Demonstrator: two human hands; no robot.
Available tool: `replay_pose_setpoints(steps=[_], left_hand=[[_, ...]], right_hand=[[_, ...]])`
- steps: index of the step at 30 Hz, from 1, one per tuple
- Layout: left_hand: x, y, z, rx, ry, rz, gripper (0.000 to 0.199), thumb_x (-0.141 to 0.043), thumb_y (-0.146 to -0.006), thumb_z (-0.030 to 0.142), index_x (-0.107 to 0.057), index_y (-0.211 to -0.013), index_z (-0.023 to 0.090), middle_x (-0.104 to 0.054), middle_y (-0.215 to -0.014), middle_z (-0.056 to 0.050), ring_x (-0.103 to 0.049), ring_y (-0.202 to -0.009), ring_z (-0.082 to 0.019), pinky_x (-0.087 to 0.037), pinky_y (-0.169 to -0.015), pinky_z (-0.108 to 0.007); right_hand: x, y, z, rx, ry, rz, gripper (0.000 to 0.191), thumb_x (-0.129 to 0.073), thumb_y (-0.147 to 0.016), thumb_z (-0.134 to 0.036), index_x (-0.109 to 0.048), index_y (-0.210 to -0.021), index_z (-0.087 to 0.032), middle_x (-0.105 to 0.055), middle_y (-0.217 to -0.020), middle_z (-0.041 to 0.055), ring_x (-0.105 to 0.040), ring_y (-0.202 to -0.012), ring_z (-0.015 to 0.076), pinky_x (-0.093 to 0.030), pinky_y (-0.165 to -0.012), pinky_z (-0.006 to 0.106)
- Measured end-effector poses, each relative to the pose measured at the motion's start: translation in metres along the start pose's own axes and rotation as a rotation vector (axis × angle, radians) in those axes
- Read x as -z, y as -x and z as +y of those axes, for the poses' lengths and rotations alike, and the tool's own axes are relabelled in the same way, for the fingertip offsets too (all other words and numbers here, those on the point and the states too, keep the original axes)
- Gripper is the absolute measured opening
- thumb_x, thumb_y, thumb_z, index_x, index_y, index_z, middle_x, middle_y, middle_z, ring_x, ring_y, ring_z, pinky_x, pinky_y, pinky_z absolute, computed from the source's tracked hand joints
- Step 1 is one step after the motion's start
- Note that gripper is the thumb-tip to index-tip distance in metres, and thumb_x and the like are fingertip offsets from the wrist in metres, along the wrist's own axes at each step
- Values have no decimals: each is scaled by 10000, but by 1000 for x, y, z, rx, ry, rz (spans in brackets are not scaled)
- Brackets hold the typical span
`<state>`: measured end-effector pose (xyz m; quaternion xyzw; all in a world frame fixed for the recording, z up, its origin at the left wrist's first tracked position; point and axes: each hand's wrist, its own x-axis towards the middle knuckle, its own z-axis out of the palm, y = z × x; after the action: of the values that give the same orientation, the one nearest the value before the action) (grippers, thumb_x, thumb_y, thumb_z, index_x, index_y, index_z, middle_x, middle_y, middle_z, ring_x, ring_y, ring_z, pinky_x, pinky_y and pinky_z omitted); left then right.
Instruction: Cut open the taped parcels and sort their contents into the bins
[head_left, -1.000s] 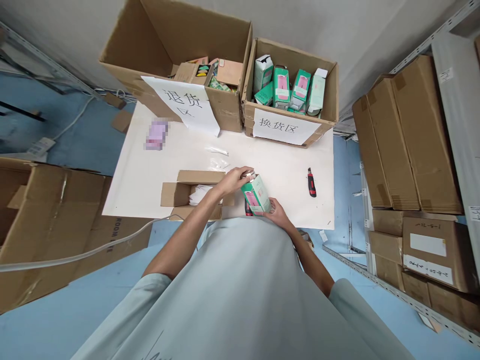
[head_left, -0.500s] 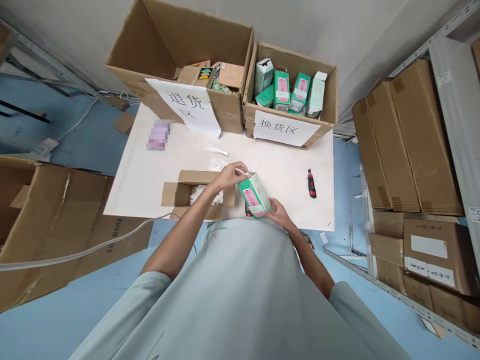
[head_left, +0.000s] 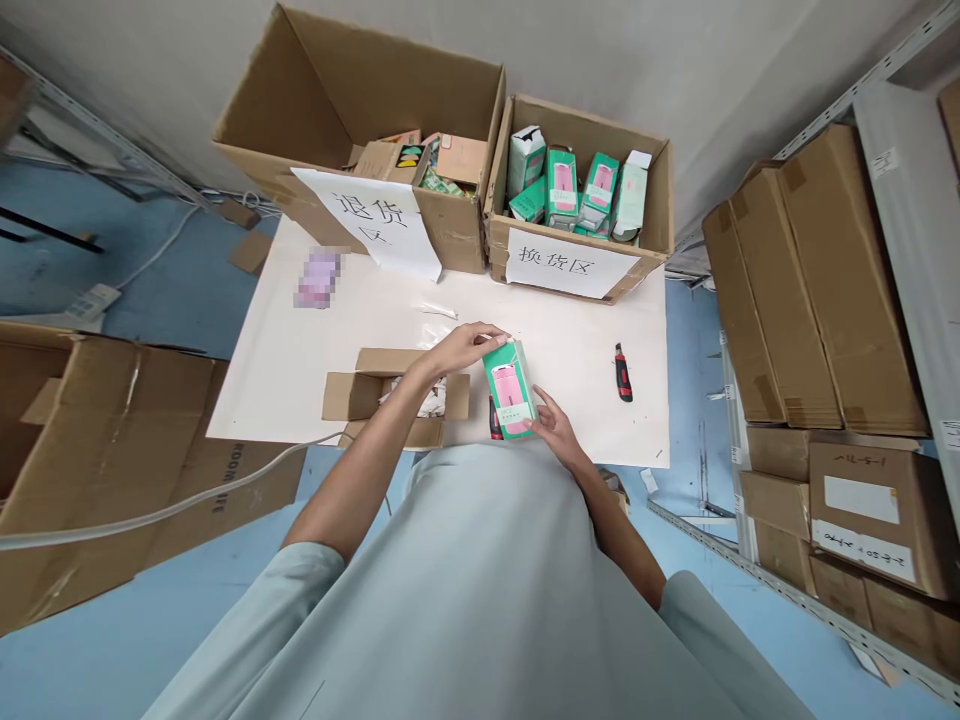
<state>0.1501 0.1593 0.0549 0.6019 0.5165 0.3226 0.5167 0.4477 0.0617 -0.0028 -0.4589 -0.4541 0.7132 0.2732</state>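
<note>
Between my two hands is a green and white product box [head_left: 509, 390] with a pink picture on its front, near the table's front edge. My left hand [head_left: 466, 347] lies over its top end, fingers along the upper edge. My right hand [head_left: 553, 424] grips the lower right side, thumb on the front. Partly hidden behind the box is a red and black tool [head_left: 495, 418]. Left of it stands a small open carton [head_left: 346, 392] with white crumpled paper [head_left: 433, 403] inside, partly covered by my left forearm.
On the white table [head_left: 577, 350], a red and black box cutter [head_left: 623, 373] lies to the right. A large carton [head_left: 450, 225] and a smaller carton [head_left: 496, 235] of green boxes stand at the back. A pixelated purple item [head_left: 319, 277] lies left. A cable [head_left: 225, 487] crosses the left side.
The green box has turned more upright, its front now facing me. My left hand has moved from its flap area to lie over the closed-looking top; my right hand still holds the lower side.
</note>
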Motion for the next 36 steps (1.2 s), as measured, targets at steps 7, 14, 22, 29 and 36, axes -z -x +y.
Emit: replay_pose_setpoints(steps=[7,14,22,29,36], left_hand=[[6,-17,20,-78,-103,2,660,-659,-973,812,-897,-1087,207,-824,-1207,-141,-754,-1129,-310,-591,-1088,-448],[-19,-37,16,-39,-46,323,974,-797,-875,772,-569,-1648,225,-491,-1721,-226,-524,-1569,-403,-499,-1259,-558],[-60,-65,38,-86,257,231,849,-819,-885,704,-633,-1582,255,-646,-1611,-183,-737,-1339,-370,-649,-1108,-540],[-34,-131,106,-251,213,386,622,-737,-952,645,-758,-1425,240,-721,-1538,-156,-739,-1356,-370,-646,-1119,-550],[-12,-108,85,-235,181,385,459,-751,-953,547,-825,-1262,216,-801,-1398,-160,-762,-1312,-346,-601,-1180,-549]], right_hand=[[-13,10,-21,-33,-162,-44,987,-919,-873,-582,-510,-1731,-318,-774,-1471,72,-742,-1345,324,-625,-1154,490],[-9,-9,-41,22,-237,85,893,-888,-884,-614,-572,-1684,-376,-741,-1529,53,-721,-1383,335,-655,-1111,499],[19,-90,-120,287,-290,226,934,-897,-878,-597,-507,-1692,-352,-793,-1402,100,-754,-1316,328,-634,-1140,551],[56,-193,-217,529,-183,425,882,-838,-800,-737,-605,-1527,-297,-765,-1413,123,-744,-1318,312,-633,-1129,527],[66,-232,-215,495,46,611,863,-608,-840,-816,-687,-1437,-198,-748,-1390,179,-692,-1360,321,-580,-1159,521]])
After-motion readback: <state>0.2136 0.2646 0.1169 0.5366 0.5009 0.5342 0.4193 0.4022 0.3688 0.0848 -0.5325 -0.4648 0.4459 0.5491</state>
